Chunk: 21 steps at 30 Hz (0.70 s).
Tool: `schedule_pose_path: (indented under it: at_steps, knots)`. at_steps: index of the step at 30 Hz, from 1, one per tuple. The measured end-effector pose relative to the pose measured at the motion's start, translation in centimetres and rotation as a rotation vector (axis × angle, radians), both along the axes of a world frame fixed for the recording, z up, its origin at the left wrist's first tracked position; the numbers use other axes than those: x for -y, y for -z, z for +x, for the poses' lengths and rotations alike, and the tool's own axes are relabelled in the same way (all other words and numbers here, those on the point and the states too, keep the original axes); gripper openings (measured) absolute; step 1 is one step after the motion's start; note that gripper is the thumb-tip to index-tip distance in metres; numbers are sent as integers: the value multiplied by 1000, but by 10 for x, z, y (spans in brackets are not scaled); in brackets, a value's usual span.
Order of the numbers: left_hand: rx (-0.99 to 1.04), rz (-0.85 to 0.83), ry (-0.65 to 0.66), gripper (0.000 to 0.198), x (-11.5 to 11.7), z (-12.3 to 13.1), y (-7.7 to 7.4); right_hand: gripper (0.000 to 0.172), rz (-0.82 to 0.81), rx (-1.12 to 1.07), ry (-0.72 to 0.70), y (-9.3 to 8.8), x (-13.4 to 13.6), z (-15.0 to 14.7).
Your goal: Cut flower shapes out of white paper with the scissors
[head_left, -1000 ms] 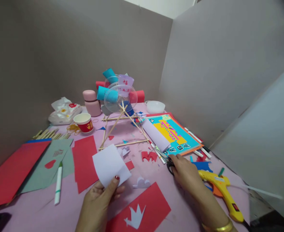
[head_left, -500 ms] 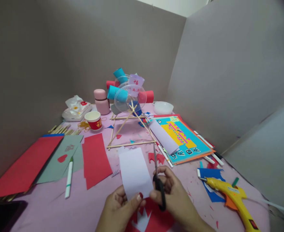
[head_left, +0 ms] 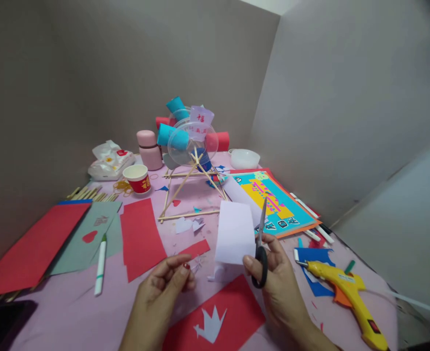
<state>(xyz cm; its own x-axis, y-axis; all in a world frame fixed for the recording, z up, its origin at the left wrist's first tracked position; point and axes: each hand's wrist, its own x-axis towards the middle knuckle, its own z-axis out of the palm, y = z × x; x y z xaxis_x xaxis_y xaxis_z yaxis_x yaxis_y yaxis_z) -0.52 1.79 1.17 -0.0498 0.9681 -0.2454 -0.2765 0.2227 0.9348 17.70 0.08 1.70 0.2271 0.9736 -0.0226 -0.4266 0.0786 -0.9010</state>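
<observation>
Right hand (head_left: 279,285) grips scissors (head_left: 262,243) plus white paper (head_left: 235,233) at worktop centre, wheel model (head_left: 191,141) at 12 o'clock, left hand (head_left: 164,287) loosely curled, holding nothing: best re-pinch the paper's lower edge with it, blades tip-up, clear of fingers.

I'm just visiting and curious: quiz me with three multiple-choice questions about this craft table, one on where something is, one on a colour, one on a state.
1. Where does the glue gun lie?
A. right of the right hand
B. beside the paper cup
C. on the grey card

2. What colour is the sheet with the crown-shaped hole?
A. blue
B. red
C. green

3. What does the left hand hold?
A. scissors
B. a marker
C. nothing

Answers:
1 A: the yellow gun lies at the table's right edge.
2 B: the sheet is red.
3 C: its fingers are curled and empty; the right hand has the scissors and white paper.
</observation>
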Motion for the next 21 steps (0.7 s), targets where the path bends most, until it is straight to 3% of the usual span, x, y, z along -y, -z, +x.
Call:
schedule_pose_path:
  at_steps: [4, 7, 10, 16, 21]
  knots:
    - [101, 0, 252, 26, 11, 14, 2, 47, -16, 28, -161, 5, 5, -13]
    - [29, -18, 283, 19, 16, 18, 7, 49, -32, 0, -244, 15, 6, -25]
    - [-38, -63, 291, 22, 17, 16, 13, 50, -42, 12, -240, 22, 6, -30]
    - [28, -83, 156, 20, 15, 12, 7, 39, -44, 173, -197, 13, 6, -15]
    - [108, -84, -47, 21, 13, 5, 1, 41, -74, 253, -382, 13, 12, -14]
